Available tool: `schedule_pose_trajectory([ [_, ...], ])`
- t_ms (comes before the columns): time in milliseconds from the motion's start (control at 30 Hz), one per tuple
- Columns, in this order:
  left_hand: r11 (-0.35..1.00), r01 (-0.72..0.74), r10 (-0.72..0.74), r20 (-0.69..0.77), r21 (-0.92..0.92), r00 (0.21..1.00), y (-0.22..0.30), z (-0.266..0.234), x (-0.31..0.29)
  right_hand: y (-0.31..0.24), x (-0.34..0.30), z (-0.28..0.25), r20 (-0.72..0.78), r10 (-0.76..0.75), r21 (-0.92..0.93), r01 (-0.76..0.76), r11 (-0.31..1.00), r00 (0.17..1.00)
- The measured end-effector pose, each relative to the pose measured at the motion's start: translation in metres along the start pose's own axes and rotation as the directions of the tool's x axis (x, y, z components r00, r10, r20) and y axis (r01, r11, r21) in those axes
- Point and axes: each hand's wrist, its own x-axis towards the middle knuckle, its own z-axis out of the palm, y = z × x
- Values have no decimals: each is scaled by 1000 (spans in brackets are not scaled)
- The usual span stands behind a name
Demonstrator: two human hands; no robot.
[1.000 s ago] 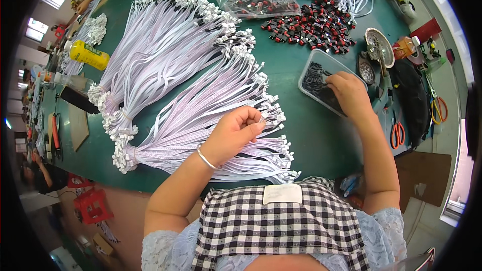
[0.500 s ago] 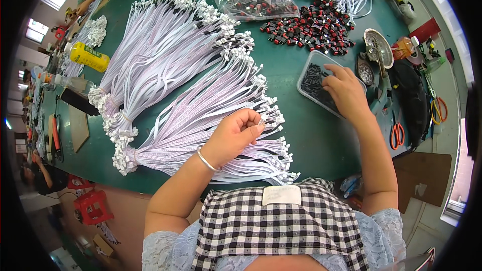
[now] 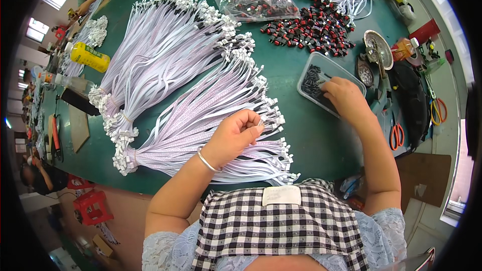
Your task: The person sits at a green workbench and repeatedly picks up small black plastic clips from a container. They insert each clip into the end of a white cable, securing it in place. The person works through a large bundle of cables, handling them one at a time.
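Note:
Above the nearer bundle of flat white cables (image 3: 175, 143), my left hand (image 3: 235, 133) pinches a small white connector (image 3: 261, 122) between thumb and forefinger. Its fingers cover most of that piece. To the right stands a clear plastic box (image 3: 307, 96) with many short black sleeves (image 3: 311, 79) in it. My right hand (image 3: 347, 99) reaches over the box's near side, its fingertips bent together down among the sleeves. Whatever they pinch is hidden.
Another cable bundle (image 3: 160, 45) lies behind. Farther back are a clear bag (image 3: 253, 1) and a pile of black-and-red connectors (image 3: 314, 30). A metal dish (image 3: 376, 45) and orange-handled scissors (image 3: 396, 135) are at right. A yellow bottle (image 3: 90, 57) lies left.
My right hand has lowered into the box, and its fingers have drawn together among the black sleeves. My left hand keeps its pinch in the same place.

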Motion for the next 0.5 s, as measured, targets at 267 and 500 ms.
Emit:
schedule_pose_trajectory([
  [267, 1000, 3, -2, -21, 24, 1000, 3, 2, -1, 2, -9, -2, 5, -18, -104, 19, 994, 1000],
  [500, 1000, -7, 7, -12, 16, 1000, 3, 1, -1, 0, -7, -11, -148, 6, -76, -17, 997, 989],
])
